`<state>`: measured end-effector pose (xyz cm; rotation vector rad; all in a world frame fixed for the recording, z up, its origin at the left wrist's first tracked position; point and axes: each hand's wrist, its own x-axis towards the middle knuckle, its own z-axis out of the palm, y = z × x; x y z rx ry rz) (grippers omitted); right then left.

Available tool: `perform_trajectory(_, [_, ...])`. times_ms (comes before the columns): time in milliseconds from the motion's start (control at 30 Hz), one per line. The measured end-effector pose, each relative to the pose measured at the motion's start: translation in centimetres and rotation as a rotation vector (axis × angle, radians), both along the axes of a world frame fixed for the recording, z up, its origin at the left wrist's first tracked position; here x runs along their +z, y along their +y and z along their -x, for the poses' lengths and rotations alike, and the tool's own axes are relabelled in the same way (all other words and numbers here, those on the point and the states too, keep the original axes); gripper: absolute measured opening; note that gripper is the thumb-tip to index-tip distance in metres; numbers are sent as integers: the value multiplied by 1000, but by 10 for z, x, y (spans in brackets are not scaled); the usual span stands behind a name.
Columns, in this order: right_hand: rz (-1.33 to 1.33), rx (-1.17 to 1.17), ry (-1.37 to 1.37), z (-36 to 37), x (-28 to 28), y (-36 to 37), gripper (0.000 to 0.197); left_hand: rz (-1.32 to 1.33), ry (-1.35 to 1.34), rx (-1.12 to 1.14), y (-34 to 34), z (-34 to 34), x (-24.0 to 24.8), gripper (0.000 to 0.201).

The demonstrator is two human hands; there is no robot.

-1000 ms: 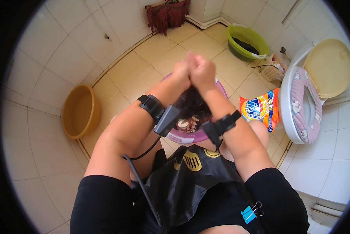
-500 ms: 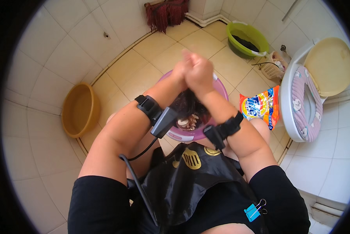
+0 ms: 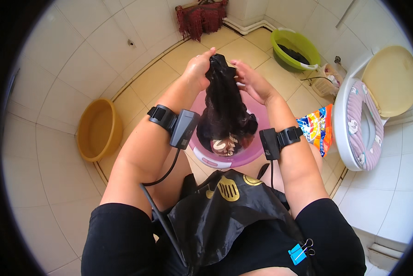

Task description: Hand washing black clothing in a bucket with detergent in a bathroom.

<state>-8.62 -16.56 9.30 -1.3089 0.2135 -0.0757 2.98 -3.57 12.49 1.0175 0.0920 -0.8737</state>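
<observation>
A black wet garment [image 3: 222,103] is raised in front of me, its lower part lying in a pink-purple basin [image 3: 245,159]. A pale and brown print [image 3: 225,146] shows on the cloth at the basin's near side. My left hand [image 3: 200,69] grips the upper end of the garment from its left side, thumb toward the top. To the right of the cloth, my right hand [image 3: 253,82] is open with its fingers apart. Its fingertips come close to the garment's edge; whether they touch it is hard to tell.
An ochre basin [image 3: 97,131] leans at the left wall. Right of my basin stands an orange and blue detergent bag [image 3: 318,128], beside a toilet [image 3: 347,154] with a padded seat. Farther back are a green basin [image 3: 280,51] holding dark cloth, a small basket [image 3: 325,83] and a dark red mop [image 3: 201,20].
My hands were clasped together, blurred, above the basin; now they are apart. The left hand holds the black garment up, and the right has moved rightward with fingers spread.
</observation>
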Motion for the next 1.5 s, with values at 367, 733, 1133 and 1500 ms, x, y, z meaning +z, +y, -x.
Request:
perform_trajectory(367, [89, -89, -161, 11, 0, -7, 20, -116, -115, 102, 14, -16, 7, 36])
perform_trajectory(733, [141, -327, -216, 27, 3, -26, 29, -339, -597, -746, 26, 49, -16, 60])
perform_trajectory(1133, [754, -265, -236, 68, 28, -3, 33, 561, 314, -123, 8, 73, -63, 28])
perform_trajectory(1500, [1413, 37, -336, 59, -41, 54, 18, 708, 518, 42, -28, 81, -195, 24])
